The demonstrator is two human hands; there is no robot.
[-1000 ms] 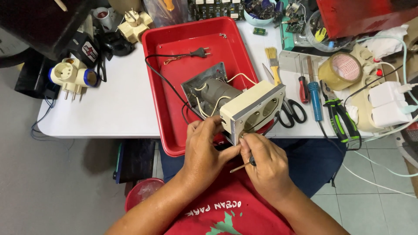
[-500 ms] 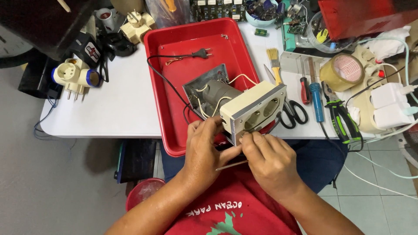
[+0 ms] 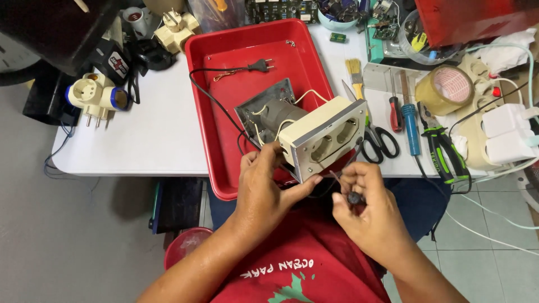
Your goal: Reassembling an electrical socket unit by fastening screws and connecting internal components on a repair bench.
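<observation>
The left hand [image 3: 264,188] grips the cream double socket box [image 3: 324,140] over the red tray's [image 3: 224,112] near edge, at the desk [image 3: 146,140] front; the right hand [image 3: 365,207] is closed on a small dark-handled tool [image 3: 353,197], its tip hidden.

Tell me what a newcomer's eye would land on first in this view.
First the bright red tray in the middle of the white table, with a black plug lying in it. Next the cream double socket box, gripped by the left hand over the tray's near edge, while the right hand pinches a small dark part.
</observation>
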